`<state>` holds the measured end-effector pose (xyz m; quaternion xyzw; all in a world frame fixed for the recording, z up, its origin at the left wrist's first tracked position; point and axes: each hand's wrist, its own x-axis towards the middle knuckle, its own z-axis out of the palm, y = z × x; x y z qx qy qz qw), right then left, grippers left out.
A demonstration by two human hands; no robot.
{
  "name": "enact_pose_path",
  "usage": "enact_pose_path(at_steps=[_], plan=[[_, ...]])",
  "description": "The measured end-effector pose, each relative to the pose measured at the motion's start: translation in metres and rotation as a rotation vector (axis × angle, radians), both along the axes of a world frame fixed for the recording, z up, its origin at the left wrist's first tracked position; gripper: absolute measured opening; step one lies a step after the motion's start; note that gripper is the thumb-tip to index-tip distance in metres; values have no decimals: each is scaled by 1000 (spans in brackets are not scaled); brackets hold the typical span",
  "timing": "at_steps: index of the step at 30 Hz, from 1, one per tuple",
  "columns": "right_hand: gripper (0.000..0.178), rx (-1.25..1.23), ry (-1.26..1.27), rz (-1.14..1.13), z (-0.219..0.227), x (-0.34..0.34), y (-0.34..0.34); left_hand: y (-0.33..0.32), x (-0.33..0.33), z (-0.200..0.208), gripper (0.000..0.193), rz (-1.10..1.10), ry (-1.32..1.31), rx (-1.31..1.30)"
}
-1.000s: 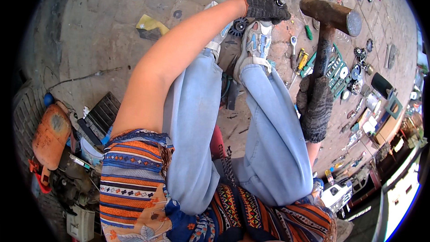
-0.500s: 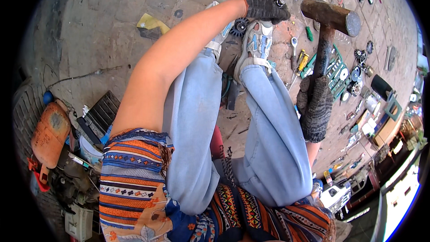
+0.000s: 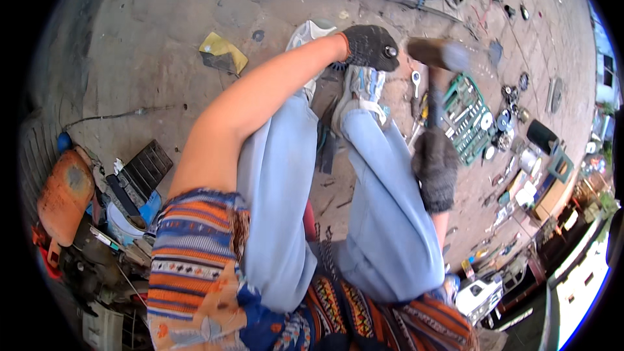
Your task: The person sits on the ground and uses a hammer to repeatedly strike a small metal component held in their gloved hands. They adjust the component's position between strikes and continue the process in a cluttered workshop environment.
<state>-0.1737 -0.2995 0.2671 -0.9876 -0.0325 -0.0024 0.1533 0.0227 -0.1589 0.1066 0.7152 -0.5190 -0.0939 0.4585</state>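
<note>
Paved Ground (image 3: 162, 45) Lying Cluttered

An open green socket set (image 3: 467, 117) is resting right of the hammer (image 3: 435, 91), whose blurred head is showing just right of the left hand (image 3: 369, 47). The gloved right hand (image 3: 434, 166) is gripping the hammer's handle, fingers wrapped round it. The left, also gloved, is clenching a metal piece (image 3: 390, 51); only its round end is showing. Near the left forearm, a yellow-and-grey scrap (image 3: 222, 53) is lying flat.
</note>
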Motion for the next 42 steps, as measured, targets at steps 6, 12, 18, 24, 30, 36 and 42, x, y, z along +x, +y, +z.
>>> enact_pose_path(at_steps=[6, 12, 18, 24, 30, 36, 42], plan=[[23, 960, 221, -965, 27, 1, 10, 4, 23, 18, 25, 19, 642, 128], [45, 993, 334, -1006, 18, 5, 12, -6, 44, -17, 26, -81, -11, -106], [44, 977, 422, -1007, 22, 1, 10, -17, 36, -1, 37, -80, 368, 127], [41, 921, 340, -859, 16, 5, 11, -9, 36, 2, 43, -35, 519, 190], [41, 988, 436, -1014, 21, 5, 11, -12, 33, 12, 39, -54, 614, 202], [42, 971, 440, -1034, 21, 9, 16, -20, 37, -17, 26, -153, 341, 6], [42, 942, 432, -1027, 20, 9, 17, -20, 36, -1, 28, -146, 434, 68]])
